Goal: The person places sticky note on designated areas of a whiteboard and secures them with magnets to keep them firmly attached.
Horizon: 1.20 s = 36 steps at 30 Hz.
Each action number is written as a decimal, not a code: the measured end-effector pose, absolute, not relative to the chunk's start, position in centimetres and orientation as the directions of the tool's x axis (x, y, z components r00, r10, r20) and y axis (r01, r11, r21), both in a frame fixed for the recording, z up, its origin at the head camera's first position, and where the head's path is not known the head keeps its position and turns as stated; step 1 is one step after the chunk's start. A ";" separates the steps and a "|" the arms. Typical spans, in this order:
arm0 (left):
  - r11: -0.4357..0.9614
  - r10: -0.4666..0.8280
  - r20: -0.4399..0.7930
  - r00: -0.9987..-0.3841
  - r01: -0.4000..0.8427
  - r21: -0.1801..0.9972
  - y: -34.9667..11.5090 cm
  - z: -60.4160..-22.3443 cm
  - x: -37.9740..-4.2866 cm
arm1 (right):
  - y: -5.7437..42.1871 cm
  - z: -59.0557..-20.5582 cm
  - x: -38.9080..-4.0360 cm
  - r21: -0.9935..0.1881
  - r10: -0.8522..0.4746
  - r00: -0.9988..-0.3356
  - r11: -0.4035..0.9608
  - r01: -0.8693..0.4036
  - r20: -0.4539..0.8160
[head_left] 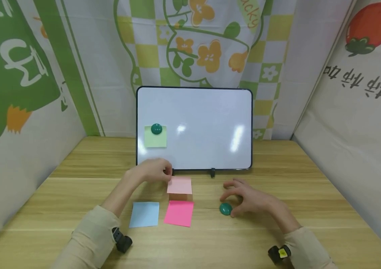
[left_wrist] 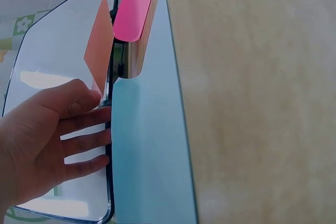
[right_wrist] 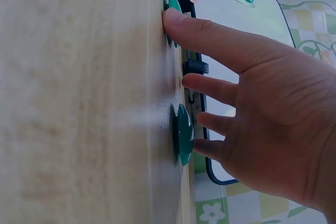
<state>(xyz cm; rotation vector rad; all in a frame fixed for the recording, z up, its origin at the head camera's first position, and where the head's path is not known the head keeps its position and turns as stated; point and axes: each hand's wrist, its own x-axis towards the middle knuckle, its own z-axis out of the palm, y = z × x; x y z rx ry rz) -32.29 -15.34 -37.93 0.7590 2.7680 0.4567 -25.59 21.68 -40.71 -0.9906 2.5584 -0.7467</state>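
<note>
My left hand (head_left: pixel 155 170) pinches the upper left corner of a light pink sticky note (head_left: pixel 179 185), which is raised over the table and casts a shadow. In the left wrist view that note (left_wrist: pixel 100 45) stands out from the thumb and fingertip. My right hand (head_left: pixel 252 198) is low over the table with fingers spread, its thumb tip right at a round green magnet (head_left: pixel 225 209). A second green magnet (right_wrist: pixel 185 135) shows near the little finger in the right wrist view; the hand hides it from the head view.
A whiteboard (head_left: pixel 204 112) stands at the back on small black feet (head_left: pixel 212 172). On its left a green magnet (head_left: pixel 156 129) sits over a light green note (head_left: pixel 155 142). Blue (head_left: pixel 144 215) and bright pink (head_left: pixel 179 213) sticky notes lie on the table in front.
</note>
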 end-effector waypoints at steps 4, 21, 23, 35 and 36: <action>0.813 0.531 -0.131 -0.837 0.460 0.357 -15.3 -37.8 -32.3 | 21.7 -40.7 -25.7 -0.556 -0.703 -0.707 0.619 -0.555 -0.077; 0.823 0.517 -0.049 -0.855 0.480 0.303 -15.3 -37.7 -32.6 | 21.4 -40.3 -25.3 -0.512 -0.720 -0.694 0.604 -0.611 -0.022; 0.823 0.519 -0.038 -0.854 0.487 0.291 -15.4 -37.6 -32.6 | 21.3 -40.3 -25.4 -0.501 -0.720 -0.693 0.603 -0.620 -0.009; 0.828 0.512 -0.015 -0.859 0.488 0.277 -15.2 -37.5 -32.8 | 21.2 -40.3 -25.6 -0.460 -0.735 -0.666 0.552 -0.696 0.126; 0.827 0.511 -0.010 -0.859 0.489 0.277 -15.2 -37.5 -32.8 | 21.2 -40.3 -25.6 -0.450 -0.738 -0.658 0.542 -0.710 0.149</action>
